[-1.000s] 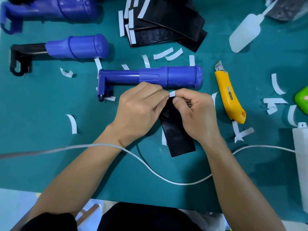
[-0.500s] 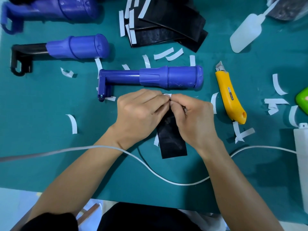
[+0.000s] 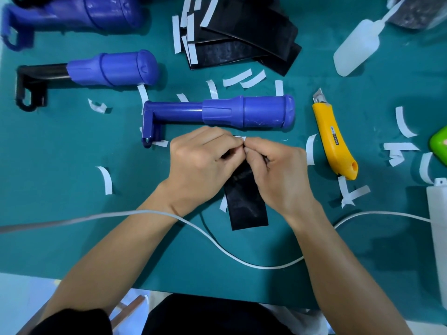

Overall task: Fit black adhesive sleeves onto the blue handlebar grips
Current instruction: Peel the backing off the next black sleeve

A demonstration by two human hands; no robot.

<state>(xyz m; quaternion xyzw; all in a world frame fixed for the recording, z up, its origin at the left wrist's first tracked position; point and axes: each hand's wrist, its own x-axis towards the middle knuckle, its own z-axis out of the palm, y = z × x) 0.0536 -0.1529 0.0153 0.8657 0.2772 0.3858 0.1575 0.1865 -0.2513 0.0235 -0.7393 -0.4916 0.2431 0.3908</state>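
Below the blue grip (image 3: 246, 113), left hand (image 3: 200, 163) and right hand (image 3: 280, 172) fingers (image 3: 227, 141) pinching the far end of the black sleeve (image 3: 249, 209).

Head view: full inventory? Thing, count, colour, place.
handlebar grips: 3, blue, top left to centre
sleeve stack: several, black, top centre
held sleeve: 1, black, between the hands
backing strips: many, white, scattered all over
utility knife: 1, yellow, right of centre grip
squeeze bottle: 1, whitish, top right
cable: 1, white, across the near side
mat: 1, teal, under everything
left hand, right hand: 2, fingers pinch held sleeve's top end
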